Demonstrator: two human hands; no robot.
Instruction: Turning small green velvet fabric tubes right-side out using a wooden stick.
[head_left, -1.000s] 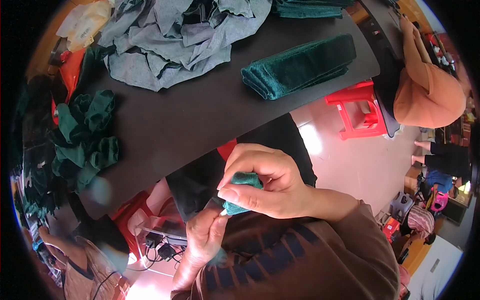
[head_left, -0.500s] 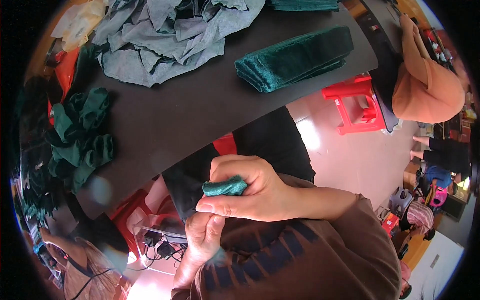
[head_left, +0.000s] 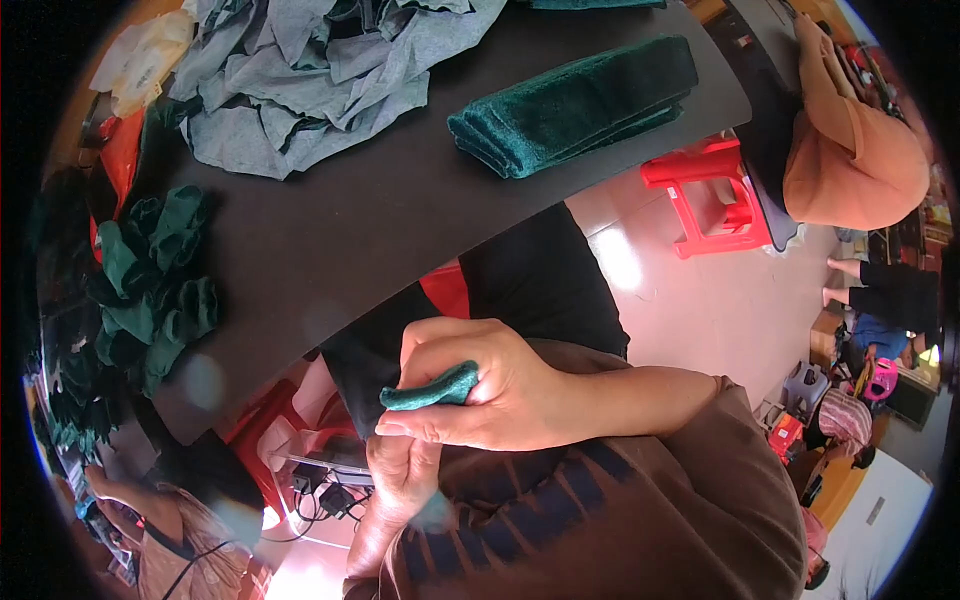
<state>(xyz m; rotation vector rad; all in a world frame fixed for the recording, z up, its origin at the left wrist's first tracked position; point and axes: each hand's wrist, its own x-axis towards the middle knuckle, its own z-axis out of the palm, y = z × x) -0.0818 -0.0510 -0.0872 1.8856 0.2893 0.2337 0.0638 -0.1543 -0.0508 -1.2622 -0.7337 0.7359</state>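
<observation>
From the head camera, looking down: the person's right hand, reaching in from the right, holds a small green velvety piece in front of the brown shirt; its grip pinches the piece between the thumb below and the curled fingers above. The left hand is just below, its fingertips hidden by the right hand, so whether its grip is spread or pressed together cannot be told. Beyond the hands is a dark surface bearing a folded stack of green velvety cloth on the right, a crumpled heap of grey fabric at the far side, and bunched dark-green pieces on the left. A red stool stands on the floor beyond the surface's right end, near a co-worker in an orange top.
</observation>
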